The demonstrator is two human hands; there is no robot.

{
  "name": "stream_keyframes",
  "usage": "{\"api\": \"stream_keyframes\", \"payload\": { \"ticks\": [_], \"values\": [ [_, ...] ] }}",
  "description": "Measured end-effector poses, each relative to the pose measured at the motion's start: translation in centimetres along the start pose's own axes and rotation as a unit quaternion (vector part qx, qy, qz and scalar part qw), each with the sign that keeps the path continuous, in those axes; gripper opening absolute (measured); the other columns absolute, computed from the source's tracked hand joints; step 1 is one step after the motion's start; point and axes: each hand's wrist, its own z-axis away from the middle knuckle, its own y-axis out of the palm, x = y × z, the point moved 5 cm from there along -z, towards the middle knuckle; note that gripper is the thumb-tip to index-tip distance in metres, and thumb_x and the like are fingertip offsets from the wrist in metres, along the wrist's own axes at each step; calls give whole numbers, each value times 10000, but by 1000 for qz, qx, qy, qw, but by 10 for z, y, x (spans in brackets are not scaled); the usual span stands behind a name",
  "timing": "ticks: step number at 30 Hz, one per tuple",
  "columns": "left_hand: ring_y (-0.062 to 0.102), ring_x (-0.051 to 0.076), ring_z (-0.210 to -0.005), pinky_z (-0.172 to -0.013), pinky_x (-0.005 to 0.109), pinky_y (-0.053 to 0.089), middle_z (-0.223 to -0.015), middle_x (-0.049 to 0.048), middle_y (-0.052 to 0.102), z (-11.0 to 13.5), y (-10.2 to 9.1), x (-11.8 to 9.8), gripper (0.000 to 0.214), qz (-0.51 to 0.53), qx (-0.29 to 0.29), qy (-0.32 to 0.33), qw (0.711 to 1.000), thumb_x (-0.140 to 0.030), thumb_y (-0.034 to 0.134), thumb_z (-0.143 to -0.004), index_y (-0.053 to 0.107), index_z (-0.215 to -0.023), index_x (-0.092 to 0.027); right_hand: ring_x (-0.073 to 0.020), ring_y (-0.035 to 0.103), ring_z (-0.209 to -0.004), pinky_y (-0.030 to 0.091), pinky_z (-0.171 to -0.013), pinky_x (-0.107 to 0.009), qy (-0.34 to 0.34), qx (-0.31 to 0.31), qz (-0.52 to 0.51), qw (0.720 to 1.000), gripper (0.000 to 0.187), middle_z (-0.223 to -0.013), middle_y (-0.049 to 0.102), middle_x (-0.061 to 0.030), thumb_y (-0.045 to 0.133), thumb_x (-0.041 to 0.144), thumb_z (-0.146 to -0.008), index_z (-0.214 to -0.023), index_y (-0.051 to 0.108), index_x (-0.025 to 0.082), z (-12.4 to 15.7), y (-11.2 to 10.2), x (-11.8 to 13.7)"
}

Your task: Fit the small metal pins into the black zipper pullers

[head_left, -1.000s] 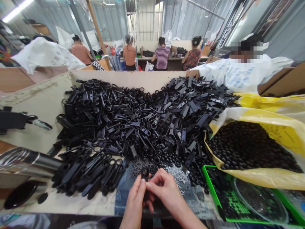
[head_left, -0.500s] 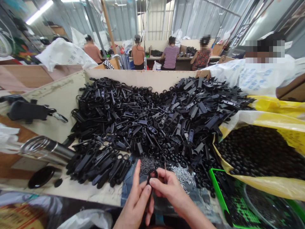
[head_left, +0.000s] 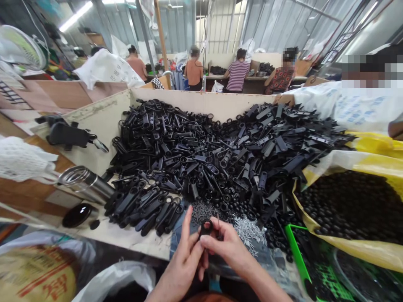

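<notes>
Here we are, looking down on both hands at work, and the black ringed part (head_left: 205,232) sits right between them, at the near edge of the bench, its ring end facing up. We see the left hand (head_left: 185,256) closed on it, thumb pressed in, index finger stretched straight out past it. The right hand (head_left: 231,245) comes in from the other side, thumb and fingers pinching the part near its ring, and we spot a thin rod (head_left: 218,219) poking up at those fingers; how it is held we cannot tell.

Just beyond the hands we have dark screws (head_left: 201,213) in a loose spread, with silver screws (head_left: 250,231) to the right, both on a blue cloth (head_left: 177,235). Behind them rises a great heap of black parts (head_left: 192,155), and over on the left we find a row of handles (head_left: 143,208) laid side by side, near a steel flask (head_left: 90,184). On the right, we get a green tray (head_left: 295,253) beside a yellow bag (head_left: 355,244) full of small black balls (head_left: 349,205). Across the room, a person in a striped top (head_left: 238,74) sits facing away.
</notes>
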Motion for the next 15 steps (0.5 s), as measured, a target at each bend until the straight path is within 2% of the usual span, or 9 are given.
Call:
{"api": "stream_keyframes", "payload": {
  "ticks": [1, 2, 4, 5, 7, 11, 13, 15],
  "values": [
    [703, 175, -712, -626, 264, 592, -1213, 120, 752, -1, -4, -2, 834, -19, -4, 15, 1000, -420, 646, -939, 184, -1627, -332, -126, 471, -587, 375, -572, -240, -12, -14, 3, 1000, 333, -655, 538, 49, 781, 475, -806, -796, 608, 191, 0, -2, 4],
    [730, 220, -885, -791, 322, 609, -1250, 123, 738, -3, -8, -4, 781, -50, -15, 37, 998, -394, 664, -929, 282, -1606, -321, -125, 450, -594, 363, -570, -239, -31, -33, 13, 999, 326, -655, 513, 51, 778, 464, -806, -755, 604, 193, 1, -4, 9],
    [639, 296, -1218, -1070, 425, 493, -1308, 117, 711, -5, -16, -10, 561, -131, -44, 92, 986, -360, 703, -898, 577, -1442, -308, -129, 425, -636, 349, -585, -241, -76, -63, 47, 994, 278, -710, 514, 37, 764, 412, -819, -731, 623, 189, 1, -7, 20],
    [578, 320, -1301, -1131, 453, 432, -1314, 112, 708, -6, -19, -13, 424, -163, -55, 113, 979, -358, 714, -885, 699, -1305, -303, -134, 423, -659, 345, -593, -244, -93, -68, 62, 991, 241, -750, 531, 26, 756, 383, -825, -743, 643, 187, 2, -8, 25],
    [554, 346, -1317, -1145, 467, 407, -1288, 116, 719, -7, -19, -15, 259, -187, -49, 131, 972, -364, 706, -883, 799, -1112, -288, -143, 424, -681, 341, -599, -251, -106, -57, 76, 990, 188, -790, 549, 13, 744, 349, -833, -766, 673, 188, 2, -7, 31],
    [655, 336, -1101, -997, 418, 505, -1169, 133, 751, -5, -8, -13, 274, -167, -7, 139, 976, -382, 661, -911, 788, -1123, -262, -136, 361, -632, 305, -567, -253, -92, -65, 78, 991, 249, -662, 435, 44, 750, 394, -828, -716, 677, 184, 4, -5, 32],
    [660, 326, -1023, -921, 388, 526, -1070, 127, 758, -3, -3, -10, 246, -149, -30, 142, 978, -408, 663, -906, 795, -1051, -259, -132, 361, -625, 319, -559, -249, -88, -84, 60, 991, 306, -656, 427, 45, 756, 445, -824, -700, 670, 180, 3, -4, 29],
    [651, 326, -1000, -889, 372, 528, -962, 112, 754, -3, 0, -3, 204, -103, -80, 129, 983, -435, 698, -876, 794, -944, -268, -134, 406, -628, 370, -569, -245, -80, -96, 21, 992, 346, -673, 485, 34, 765, 501, -814, -729, 674, 178, 2, -2, 24]
  ]
}}
